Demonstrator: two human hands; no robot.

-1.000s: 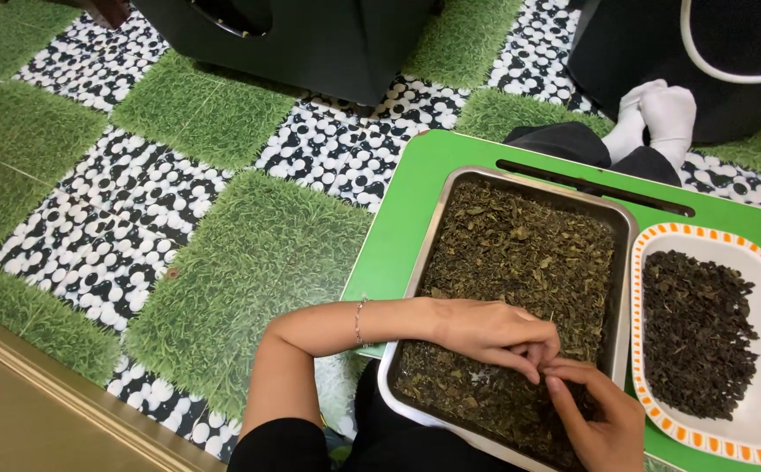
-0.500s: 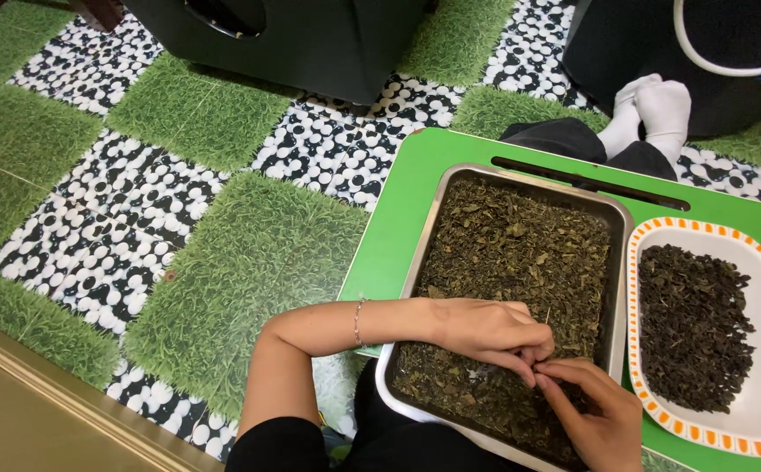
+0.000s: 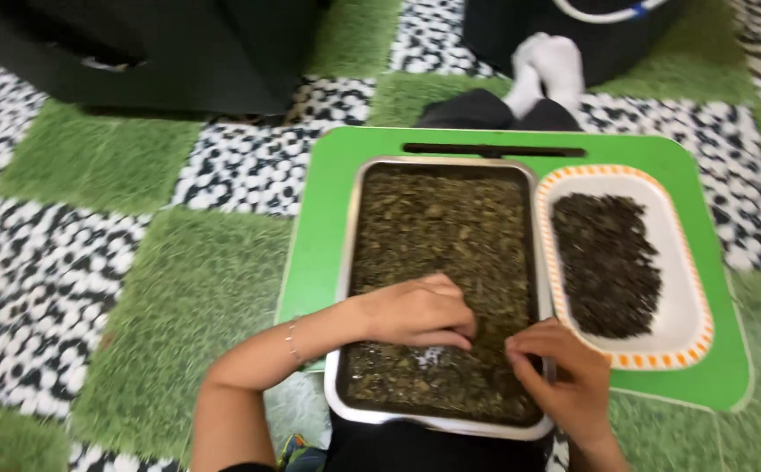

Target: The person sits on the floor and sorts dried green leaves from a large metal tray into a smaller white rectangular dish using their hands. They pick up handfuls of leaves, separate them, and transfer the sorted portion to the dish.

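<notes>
1. A metal tray [image 3: 352, 262] sits on a green lap table [image 3: 319, 218] and is filled edge to edge with dried greenish leaves [image 3: 437, 227].
2. The left hand [image 3: 415, 310] lies palm down on the leaves in the near half of the tray, fingers curled and drawn together, their tips pressed into the leaves.
3. The right hand [image 3: 564, 376] rests at the tray's near right corner, thumb and fingers pinched together; what they pinch is too small to make out.
4. The two hands are close, with a narrow gap of leaves between their fingertips.
5. A thin bracelet [image 3: 293, 343] circles the left wrist.
6. Just right of the tray, touching its rim, a white dish with an orange edge [image 3: 686, 288] holds a heap of darker leaves [image 3: 608, 262].
7. Beyond the table, a pair of feet in white socks [image 3: 548, 70] rests on floor mats [image 3: 136, 262] of grass squares and pebble squares.
</notes>
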